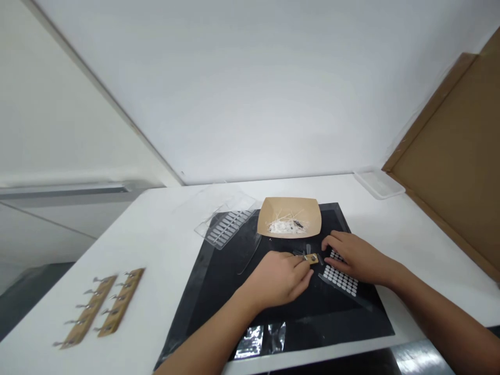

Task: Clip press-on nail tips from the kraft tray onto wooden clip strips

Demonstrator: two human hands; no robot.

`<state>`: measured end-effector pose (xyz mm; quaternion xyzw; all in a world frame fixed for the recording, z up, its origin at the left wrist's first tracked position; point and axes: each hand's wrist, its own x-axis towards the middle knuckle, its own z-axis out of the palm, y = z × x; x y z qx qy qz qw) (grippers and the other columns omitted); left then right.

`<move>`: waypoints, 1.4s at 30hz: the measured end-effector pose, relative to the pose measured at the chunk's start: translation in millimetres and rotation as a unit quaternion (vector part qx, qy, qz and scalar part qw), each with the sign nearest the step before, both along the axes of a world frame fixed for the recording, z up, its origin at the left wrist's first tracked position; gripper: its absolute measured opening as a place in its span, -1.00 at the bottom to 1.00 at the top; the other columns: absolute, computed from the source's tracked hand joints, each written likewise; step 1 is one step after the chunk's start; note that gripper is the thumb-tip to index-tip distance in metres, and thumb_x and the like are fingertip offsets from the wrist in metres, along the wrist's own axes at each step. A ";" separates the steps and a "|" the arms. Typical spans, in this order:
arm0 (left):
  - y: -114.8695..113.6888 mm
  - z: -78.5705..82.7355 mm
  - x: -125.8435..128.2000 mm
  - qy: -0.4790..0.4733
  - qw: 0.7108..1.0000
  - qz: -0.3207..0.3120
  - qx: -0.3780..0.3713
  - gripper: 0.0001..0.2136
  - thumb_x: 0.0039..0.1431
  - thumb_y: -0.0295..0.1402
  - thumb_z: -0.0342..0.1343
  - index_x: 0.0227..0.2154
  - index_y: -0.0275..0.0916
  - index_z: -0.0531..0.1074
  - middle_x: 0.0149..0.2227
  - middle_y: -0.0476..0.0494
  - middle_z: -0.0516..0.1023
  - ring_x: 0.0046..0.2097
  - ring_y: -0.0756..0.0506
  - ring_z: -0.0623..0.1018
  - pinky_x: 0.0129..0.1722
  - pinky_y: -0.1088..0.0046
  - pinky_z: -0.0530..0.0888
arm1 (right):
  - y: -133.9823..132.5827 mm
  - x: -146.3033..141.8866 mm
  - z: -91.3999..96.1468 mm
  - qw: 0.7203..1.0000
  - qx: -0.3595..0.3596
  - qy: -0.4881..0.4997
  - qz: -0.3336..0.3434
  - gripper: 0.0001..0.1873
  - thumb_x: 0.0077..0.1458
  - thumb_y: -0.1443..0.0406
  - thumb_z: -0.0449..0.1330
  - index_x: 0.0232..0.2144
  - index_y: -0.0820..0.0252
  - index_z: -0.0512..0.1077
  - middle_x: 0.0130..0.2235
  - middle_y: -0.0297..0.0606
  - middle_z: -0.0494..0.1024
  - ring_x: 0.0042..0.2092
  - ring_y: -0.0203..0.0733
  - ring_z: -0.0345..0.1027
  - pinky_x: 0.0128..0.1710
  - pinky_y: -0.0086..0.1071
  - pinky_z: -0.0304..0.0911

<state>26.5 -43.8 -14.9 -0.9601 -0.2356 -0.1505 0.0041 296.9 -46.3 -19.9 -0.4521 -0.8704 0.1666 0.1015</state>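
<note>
My left hand (282,278) is closed around a small wooden strip with metal hardware (311,258), its end sticking out past the fingertips. Just to the right, my right hand (354,255) rests over a sheet of white oval stickers (344,280). Its thumb and index finger are curved and apart, near the strip's end; the other fingers are partly hidden. Small clear plastic pieces (308,248) lie behind the strip. Both hands are above a black mat (226,281).
Behind the hands stands a brown paper tray (269,211) holding white bits and thin sticks. A clear sheet of nail-shaped pieces (228,229) lies left of it. Two wooden strips with metal clips (88,312) sit far left. A translucent lid (378,184) lies back right, beside cardboard (453,156).
</note>
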 end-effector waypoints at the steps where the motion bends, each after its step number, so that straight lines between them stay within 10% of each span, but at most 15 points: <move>1: 0.0 0.5 -0.2 -0.024 1.000 -0.007 0.015 -0.76 0.43 -0.35 -0.01 -0.36 -0.26 0.45 -0.45 -0.07 0.57 -0.46 -0.06 0.57 -0.46 0.42 0.45 | -0.1 -0.2 -0.5 1.000 0.001 0.002 -0.001 -0.82 0.34 0.26 0.22 -0.03 0.08 0.39 -0.09 -0.20 0.52 -0.08 -0.02 0.44 -0.08 -0.16 0.33; 30: 4.9 -9.5 -7.6 -0.213 0.977 -0.026 -0.008 -0.76 0.26 -0.48 0.03 -0.54 -0.19 0.27 -0.59 0.03 0.36 -0.59 0.02 0.31 -0.59 0.43 0.20 | 2.3 -2.2 2.6 0.999 -0.050 -0.002 0.002 -0.83 0.33 0.29 0.22 -0.04 0.06 0.38 -0.07 -0.20 0.50 -0.08 0.01 0.41 -0.07 -0.09 0.34; 42: 9.3 -12.0 -4.4 -0.292 0.935 0.044 -0.198 -0.80 0.30 -0.51 0.06 -0.45 -0.20 0.26 -0.53 0.06 0.29 -0.48 0.04 0.33 -0.47 0.50 0.23 | 3.4 -0.6 2.8 0.998 -0.064 0.015 -0.006 -0.79 0.29 0.31 0.25 -0.04 0.05 0.40 -0.07 -0.23 0.50 -0.06 -0.01 0.42 -0.06 -0.17 0.33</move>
